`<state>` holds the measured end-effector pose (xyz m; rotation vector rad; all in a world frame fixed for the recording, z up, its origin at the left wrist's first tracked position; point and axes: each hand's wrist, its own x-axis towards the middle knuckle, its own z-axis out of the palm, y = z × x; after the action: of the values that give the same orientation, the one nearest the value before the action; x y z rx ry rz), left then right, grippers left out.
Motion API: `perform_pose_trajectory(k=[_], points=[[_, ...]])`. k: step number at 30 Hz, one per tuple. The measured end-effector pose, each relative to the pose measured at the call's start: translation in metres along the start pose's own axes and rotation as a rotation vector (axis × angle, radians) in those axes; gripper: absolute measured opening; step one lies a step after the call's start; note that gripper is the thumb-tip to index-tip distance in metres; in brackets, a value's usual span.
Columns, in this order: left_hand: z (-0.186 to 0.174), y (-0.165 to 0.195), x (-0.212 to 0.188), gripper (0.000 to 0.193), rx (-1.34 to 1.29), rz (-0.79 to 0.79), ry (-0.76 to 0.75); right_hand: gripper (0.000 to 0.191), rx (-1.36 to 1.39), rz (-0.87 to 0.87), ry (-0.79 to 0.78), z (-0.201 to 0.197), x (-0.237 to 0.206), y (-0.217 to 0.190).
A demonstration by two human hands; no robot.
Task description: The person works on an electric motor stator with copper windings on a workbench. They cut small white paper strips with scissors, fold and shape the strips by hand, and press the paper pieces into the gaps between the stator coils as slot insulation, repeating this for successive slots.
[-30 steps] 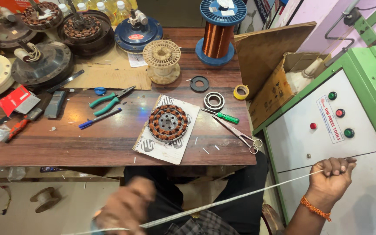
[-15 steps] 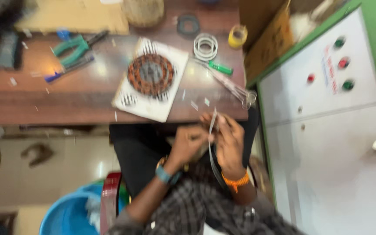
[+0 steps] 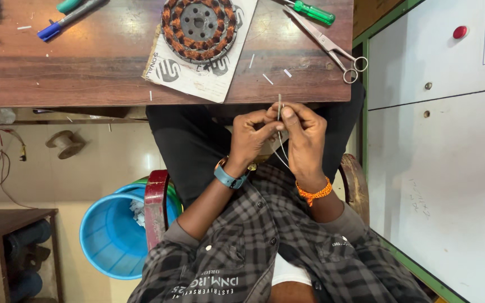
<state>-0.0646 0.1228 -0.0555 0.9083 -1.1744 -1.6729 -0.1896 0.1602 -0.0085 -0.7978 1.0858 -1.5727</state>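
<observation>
Below the near edge of the bench (image 3: 85, 84), over the lap, the left hand (image 3: 251, 137) and right hand (image 3: 304, 134) meet, each pinching the same thin white cord (image 3: 279, 106) between thumb and fingers. The cord's short end stands upright just above the fingertips, pointing toward the bench; its two strands hang down between the wrists. Both hands are equally close. The wound stator (image 3: 199, 25) and scissors (image 3: 332, 47) lie beyond, untouched.

Stator (image 3: 199, 25) lies on the table (image 3: 85, 73), scissors (image 3: 332, 47) to its right, bucket (image 3: 110, 235) seemingly below.
</observation>
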Motion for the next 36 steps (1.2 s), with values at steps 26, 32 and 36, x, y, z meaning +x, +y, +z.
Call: perform_pose_trajectory(k=[26, 32, 36], points=[[0.005, 0.029, -0.014, 0.026, -0.092, 0.319, 0.079, 0.076, -0.055, -0.002, -0.024, 0.008, -0.002, -0.013], [0.012, 0.035, -0.015, 0.032, -0.288, 0.181, 0.066, 0.066, -0.092, -0.003, -0.039, 0.011, 0.001, -0.017], [0.012, 0.038, -0.015, 0.030, -0.246, 0.177, 0.102, 0.062, -0.181, 0.015, -0.047, 0.015, -0.001, -0.022]])
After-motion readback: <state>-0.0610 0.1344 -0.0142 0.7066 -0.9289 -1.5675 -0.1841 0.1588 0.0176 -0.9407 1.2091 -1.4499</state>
